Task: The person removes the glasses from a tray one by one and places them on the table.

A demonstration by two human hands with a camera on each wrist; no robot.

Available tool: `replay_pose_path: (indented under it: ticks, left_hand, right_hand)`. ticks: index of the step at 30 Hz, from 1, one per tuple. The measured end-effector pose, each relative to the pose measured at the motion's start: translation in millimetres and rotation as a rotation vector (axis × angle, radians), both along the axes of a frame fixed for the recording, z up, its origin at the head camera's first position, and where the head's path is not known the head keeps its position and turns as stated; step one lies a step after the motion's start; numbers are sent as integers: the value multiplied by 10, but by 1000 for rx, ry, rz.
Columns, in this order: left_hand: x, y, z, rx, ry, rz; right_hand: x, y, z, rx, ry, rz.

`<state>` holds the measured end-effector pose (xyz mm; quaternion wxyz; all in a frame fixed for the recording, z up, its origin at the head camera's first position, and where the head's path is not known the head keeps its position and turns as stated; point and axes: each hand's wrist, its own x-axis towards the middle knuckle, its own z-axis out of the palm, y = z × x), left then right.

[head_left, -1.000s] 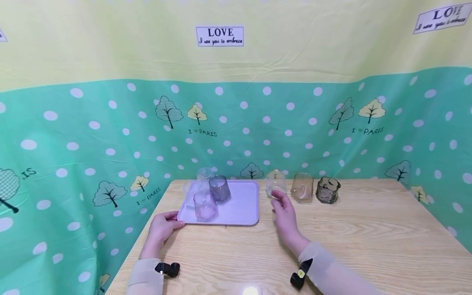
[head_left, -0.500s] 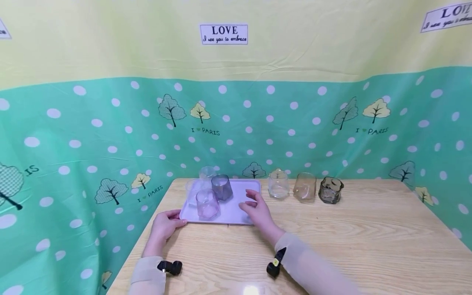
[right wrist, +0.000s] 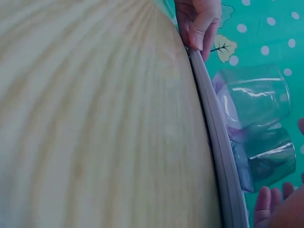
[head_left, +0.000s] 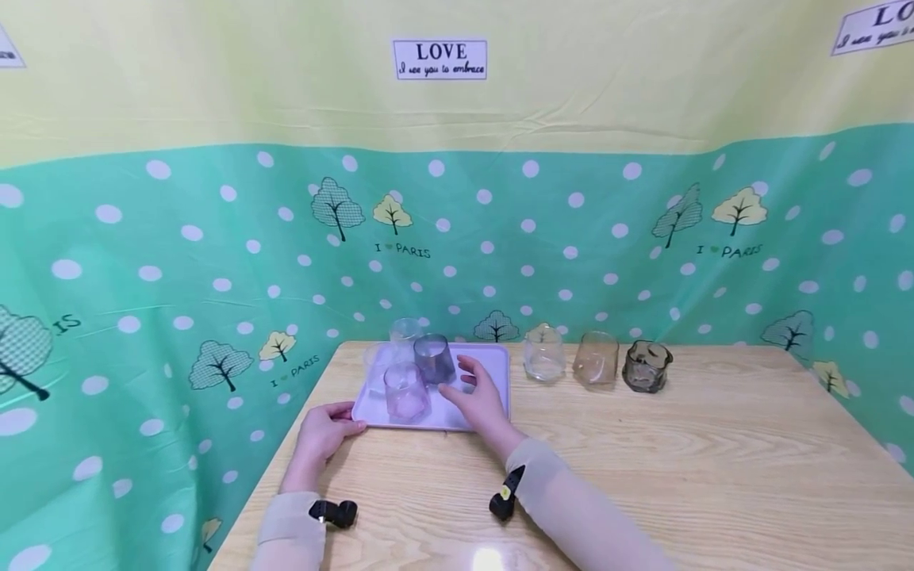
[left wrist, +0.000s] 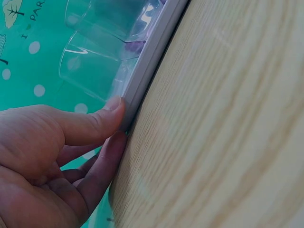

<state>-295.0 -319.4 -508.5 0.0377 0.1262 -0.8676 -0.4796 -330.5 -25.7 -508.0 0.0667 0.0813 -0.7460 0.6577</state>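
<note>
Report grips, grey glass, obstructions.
Left grip pinches tray corner. Right grip spread beside grey glass, contact unclear. Grey glass upright on tray. Pink glass close, possible obstruction.

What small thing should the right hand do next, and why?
Probably curl the right hand gently around the grey glass on the tray: its thumb and fingers are spread beside that glass, though I can't tell whether they touch it. The left hand grips the tray's near left corner, which may help keep it steady.
</note>
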Motion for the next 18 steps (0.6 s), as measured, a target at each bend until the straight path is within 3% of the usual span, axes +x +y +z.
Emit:
replay_pose_path:
  ticks: [5, 12, 18]
  left_hand:
    - [-3, 14, 4, 0, -8, 5]
    - [-20, 4, -14, 4, -17, 10]
    - [-3, 5, 6, 12, -19, 12]
  right_hand:
    - [40, -137, -36, -50, 49, 28]
    - [182, -415, -27, -31, -29, 56]
    - [209, -601, -49, 15, -53, -16]
